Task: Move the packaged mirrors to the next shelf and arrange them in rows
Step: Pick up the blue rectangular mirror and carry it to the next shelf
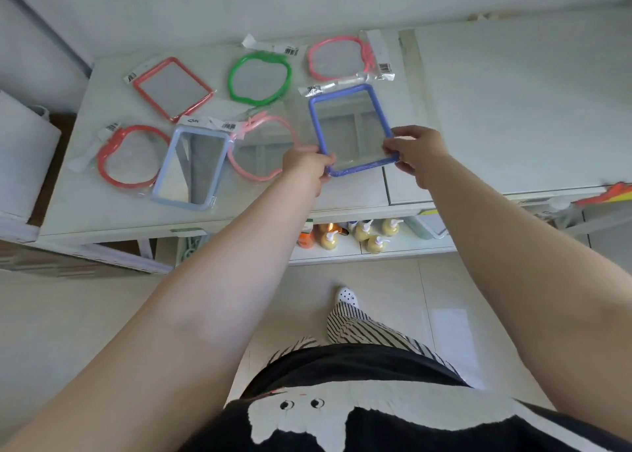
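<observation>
Both bare forearms reach out from the black-and-white top toward the white shelf top (102, 212), and each ends pinched on the same thing: the dark blue rectangular framed mirror in its clear plastic sleeve (352, 128). Her left hand (306, 166) clamps the near left corner of the frame, thumb over the rim, while her right hand (419, 150) grips the near right corner, fingers closed over the edge. So the mirror lies beyond the grip, its long axis running away from her toward the back edge, tilted a little leftward, barcode tab at the far end. It sits at the right end of the shelf top, close to the seam with the neighbouring white shelf (513, 109), which carries no mirrors; whether the frame rests flat or is lifted slightly I cannot quite tell. The right hand is nearer that seam, so I judge a sideways carry to the right would be led by that arm. Left behind are the red square mirror (172, 89), green round one (260, 77), pink round one (337, 58), red round one (131, 156), pale blue rectangular one (191, 168) and pale pink round one (261, 150), loosely in two rows.
</observation>
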Demonstrator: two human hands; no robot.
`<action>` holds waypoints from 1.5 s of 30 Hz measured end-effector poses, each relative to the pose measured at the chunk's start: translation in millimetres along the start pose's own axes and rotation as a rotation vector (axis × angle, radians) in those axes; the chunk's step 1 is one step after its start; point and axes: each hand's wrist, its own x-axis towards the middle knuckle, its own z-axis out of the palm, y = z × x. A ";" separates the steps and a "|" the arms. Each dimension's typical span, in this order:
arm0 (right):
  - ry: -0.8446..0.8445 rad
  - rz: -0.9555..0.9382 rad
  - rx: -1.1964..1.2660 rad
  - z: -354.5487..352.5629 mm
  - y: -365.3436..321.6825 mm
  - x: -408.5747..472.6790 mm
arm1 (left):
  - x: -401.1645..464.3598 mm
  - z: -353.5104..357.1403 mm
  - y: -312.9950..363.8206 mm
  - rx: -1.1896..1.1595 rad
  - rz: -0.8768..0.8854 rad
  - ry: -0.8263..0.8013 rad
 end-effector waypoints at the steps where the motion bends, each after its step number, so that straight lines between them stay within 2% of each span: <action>1: -0.010 0.016 0.050 -4.7 1.3 -10.8 | -7.3 -3.8 -1.5 -0.014 0.007 -0.037; 7: -0.046 0.108 0.263 -37.7 24.6 -63.8 | -45.5 -10.7 -16.8 -0.037 0.013 -0.175; 14: 0.031 0.106 0.277 -95.7 49.7 -90.9 | -72.3 30.1 -31.1 0.028 0.047 -0.263; 23: 0.229 0.110 0.252 -225.8 68.1 -88.8 | -107.0 163.7 -56.5 0.056 0.042 -0.369; 32: 0.271 0.043 0.278 -378.1 78.2 -63.6 | -142.5 310.5 -84.0 0.054 0.048 -0.390; 45: 0.288 0.106 0.201 -463.5 43.9 21.0 | -119.8 430.3 -56.0 0.053 0.064 -0.357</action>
